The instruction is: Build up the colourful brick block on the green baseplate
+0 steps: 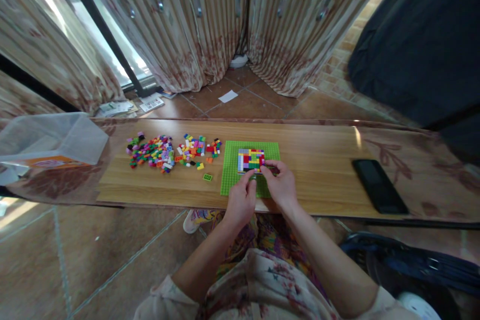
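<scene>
A green studded baseplate (229, 180) lies on the wooden board, with a low, multicoloured block of toy building bricks (250, 161) attached to its middle. My left hand (242, 197) is at the front edge of this block, fingers drawn together near its front right part. At the block's right front corner, the thumb and index finger of my right hand (282, 185) are bent close together against the bricks. Whatever is between the fingertips of either hand is too small to make out. One loose lime-green brick (207, 177) lies left of the baseplate.
Loose bricks lie in a large pile (153, 152) and a smaller pile (193, 149) on the board's left. A clear plastic bin (56, 135) stands at far left. Toward the right end rests a black phone (379, 186). Curtains (210, 35) hang beyond the table.
</scene>
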`<state>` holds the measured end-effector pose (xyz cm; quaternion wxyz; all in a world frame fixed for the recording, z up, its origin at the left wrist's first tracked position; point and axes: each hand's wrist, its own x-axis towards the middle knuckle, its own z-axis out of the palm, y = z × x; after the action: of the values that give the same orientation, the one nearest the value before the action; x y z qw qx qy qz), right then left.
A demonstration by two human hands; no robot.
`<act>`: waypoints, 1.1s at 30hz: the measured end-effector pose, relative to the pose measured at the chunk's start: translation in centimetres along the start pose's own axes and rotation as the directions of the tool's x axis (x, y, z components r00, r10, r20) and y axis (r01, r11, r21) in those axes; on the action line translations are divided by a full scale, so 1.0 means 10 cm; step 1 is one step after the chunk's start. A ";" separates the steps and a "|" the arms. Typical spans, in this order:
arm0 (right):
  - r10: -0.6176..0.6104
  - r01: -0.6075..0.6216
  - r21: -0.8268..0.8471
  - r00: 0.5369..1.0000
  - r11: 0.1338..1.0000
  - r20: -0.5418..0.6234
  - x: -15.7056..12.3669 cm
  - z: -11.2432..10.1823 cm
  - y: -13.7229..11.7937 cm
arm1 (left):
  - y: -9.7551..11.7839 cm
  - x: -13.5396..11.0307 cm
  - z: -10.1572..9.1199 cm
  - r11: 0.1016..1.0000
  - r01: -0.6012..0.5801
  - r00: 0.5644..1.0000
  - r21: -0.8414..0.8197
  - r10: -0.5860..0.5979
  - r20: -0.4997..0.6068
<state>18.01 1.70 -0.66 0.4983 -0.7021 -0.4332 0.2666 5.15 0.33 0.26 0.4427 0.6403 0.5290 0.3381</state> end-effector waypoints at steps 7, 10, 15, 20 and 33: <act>-0.005 0.006 -0.012 1.000 1.000 0.015 0.03 0.07 -0.02 | -0.05 0.00 0.03 0.997 -0.047 0.999 -0.053 0.046 -0.017; -0.015 0.015 -0.012 1.000 1.000 0.028 0.03 0.07 -0.02 | -0.04 -0.01 0.03 0.996 -0.049 0.999 -0.075 0.048 -0.021; -0.030 0.031 -0.048 0.999 0.998 0.014 0.02 0.08 -0.05 | 0.03 0.01 0.01 0.998 -0.024 1.000 -0.051 0.023 -0.016; -0.049 0.049 -0.123 0.999 0.991 0.002 0.00 0.07 -0.11 | 0.05 0.02 0.01 0.999 -0.025 0.999 -0.034 0.024 -0.021; -0.076 0.072 -0.219 0.997 0.973 -0.009 -0.01 0.06 -0.18 | 0.02 0.03 0.03 0.998 -0.042 0.999 0.055 0.043 -0.015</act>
<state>16.81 2.10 0.76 0.4313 -0.7383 -0.4815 0.1925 5.60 0.58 0.33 0.4131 0.6605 0.5279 0.3381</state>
